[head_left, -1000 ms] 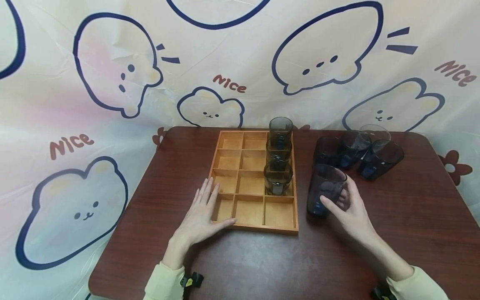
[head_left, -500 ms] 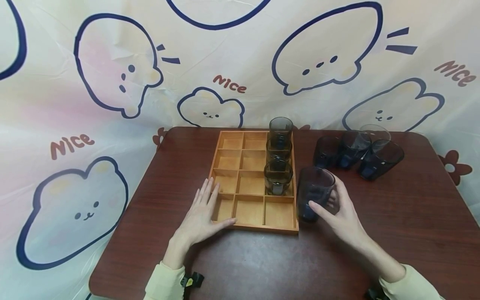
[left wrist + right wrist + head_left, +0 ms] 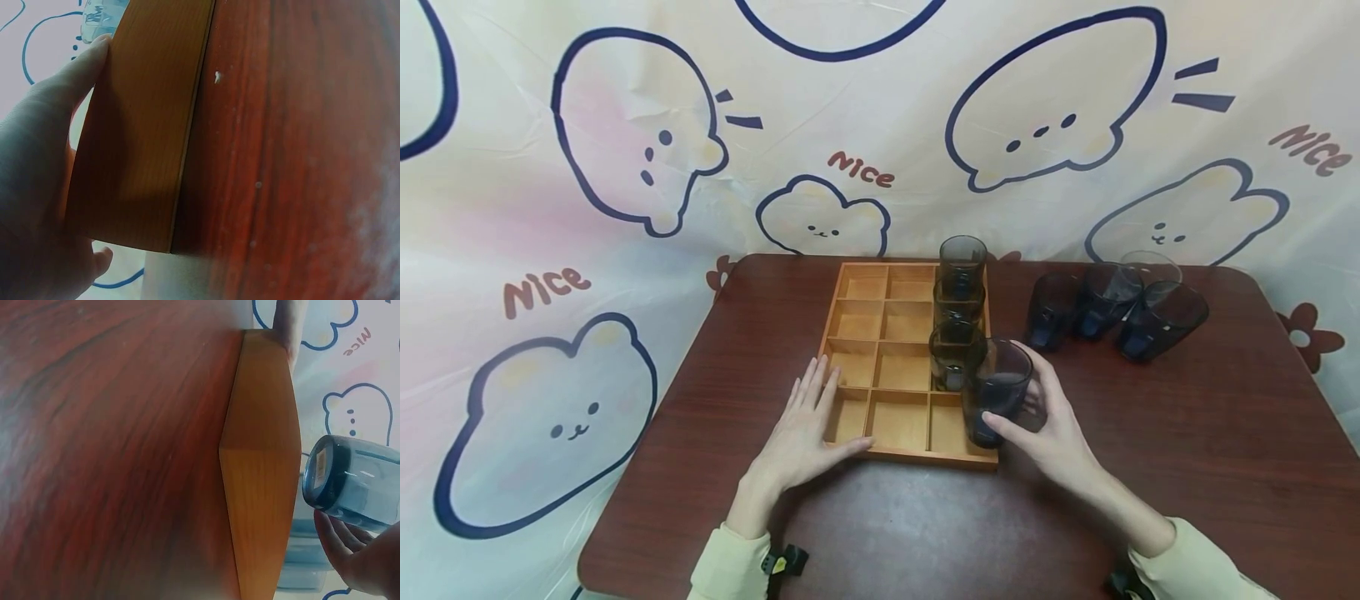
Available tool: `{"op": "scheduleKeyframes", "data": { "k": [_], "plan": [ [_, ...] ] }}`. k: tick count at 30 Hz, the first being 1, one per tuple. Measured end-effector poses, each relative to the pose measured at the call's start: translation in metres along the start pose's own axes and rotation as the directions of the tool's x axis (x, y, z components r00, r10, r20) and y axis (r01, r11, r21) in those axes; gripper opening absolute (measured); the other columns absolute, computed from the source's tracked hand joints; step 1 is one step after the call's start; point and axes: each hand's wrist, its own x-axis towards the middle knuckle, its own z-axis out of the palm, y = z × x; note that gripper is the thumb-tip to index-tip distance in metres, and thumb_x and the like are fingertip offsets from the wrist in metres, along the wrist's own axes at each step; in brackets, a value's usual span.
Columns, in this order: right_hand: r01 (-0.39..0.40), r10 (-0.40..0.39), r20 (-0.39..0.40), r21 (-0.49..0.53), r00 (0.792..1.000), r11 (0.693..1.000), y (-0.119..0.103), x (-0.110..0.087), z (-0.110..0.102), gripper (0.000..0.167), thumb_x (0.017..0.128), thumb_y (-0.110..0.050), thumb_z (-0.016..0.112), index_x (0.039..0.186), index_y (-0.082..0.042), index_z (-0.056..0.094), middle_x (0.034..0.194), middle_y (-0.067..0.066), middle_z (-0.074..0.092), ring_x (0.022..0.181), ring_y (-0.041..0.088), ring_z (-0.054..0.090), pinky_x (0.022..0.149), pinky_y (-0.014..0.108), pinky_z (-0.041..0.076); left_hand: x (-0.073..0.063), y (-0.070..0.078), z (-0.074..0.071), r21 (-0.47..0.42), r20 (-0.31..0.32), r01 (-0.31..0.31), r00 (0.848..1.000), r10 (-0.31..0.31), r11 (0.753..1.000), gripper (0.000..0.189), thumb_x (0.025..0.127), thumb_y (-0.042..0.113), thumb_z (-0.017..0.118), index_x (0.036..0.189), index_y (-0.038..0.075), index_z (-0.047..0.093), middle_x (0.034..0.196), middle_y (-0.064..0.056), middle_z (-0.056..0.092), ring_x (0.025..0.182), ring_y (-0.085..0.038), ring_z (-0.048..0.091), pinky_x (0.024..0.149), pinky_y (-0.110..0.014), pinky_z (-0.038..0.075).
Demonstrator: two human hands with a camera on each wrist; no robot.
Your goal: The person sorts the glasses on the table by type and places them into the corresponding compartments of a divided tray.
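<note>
My right hand (image 3: 1060, 433) grips a dark tinted drinking glass (image 3: 997, 387) by its side, over the near right compartment of a wooden divided tray (image 3: 898, 421). In the right wrist view the held glass (image 3: 359, 481) hangs above the tray's wall (image 3: 259, 487), with a label on its base. My left hand (image 3: 801, 433) rests on the tray's near left corner, fingers straight along the left side and thumb on the front rim. The left wrist view shows that hand (image 3: 44, 144) against the tray's side (image 3: 137, 125). Three glasses (image 3: 957, 358) stand in the tray's right column.
Right of the tray, several more tinted glasses (image 3: 1161, 321) stand close together near the table's back edge. The brown table (image 3: 880, 533) meets a printed cloth backdrop (image 3: 917, 117) behind it. The tray's left and middle columns hold no glasses.
My right hand has carried the glass leftward from the table beside the tray to over its near right compartment. My left hand has stayed in place.
</note>
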Motion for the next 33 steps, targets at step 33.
{"op": "scheduleKeyframes", "data": {
  "k": [33],
  "plan": [
    [0.137,-0.119,0.154,-0.112,0.981,0.984,0.021,-0.002,0.024,0.095,0.075,-0.007,0.102,0.155,-0.013,0.051,0.136,0.011,0.077,0.128,0.0,0.067,0.101,0.021,0.06,0.0,0.001,-0.001,0.002,0.002,0.001,1.0,-0.001,1.0,0.123,0.088,0.068,0.08,0.176,0.006,0.021,0.187,-0.018,0.006,0.175,-0.038,0.004,0.14,-0.065,0.015]
  ]
}}
